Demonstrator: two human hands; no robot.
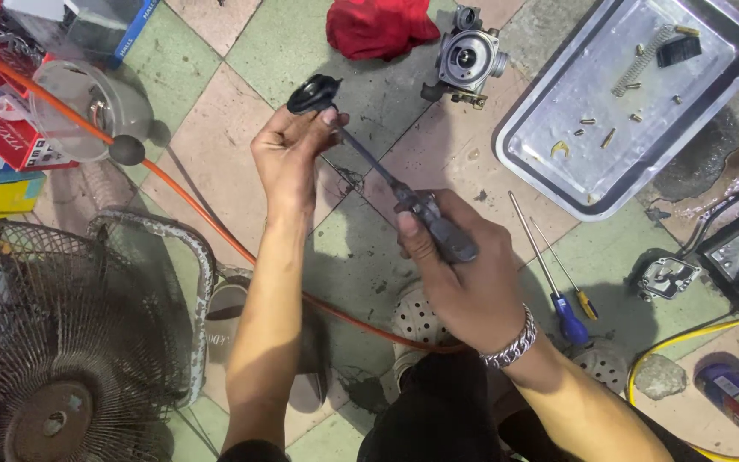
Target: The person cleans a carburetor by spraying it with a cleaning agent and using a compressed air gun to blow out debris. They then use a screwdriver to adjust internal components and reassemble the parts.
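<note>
You are crouched over a grimy tiled floor. Your left hand pinches a small black part at its fingertips; your right hand is closed around a grey screwdriver whose shaft reaches up to that part. The work looks midway: the carburettor body sits apart, and screws and a spring lie loose in the metal tray. Two spare screwdrivers, an orange hose and a fan crowd your knees.

rectangular steel tray far right on tiled floor | grey metal carburettor body left of tray | two screwdrivers before tray | rusty wire fan near left
</note>
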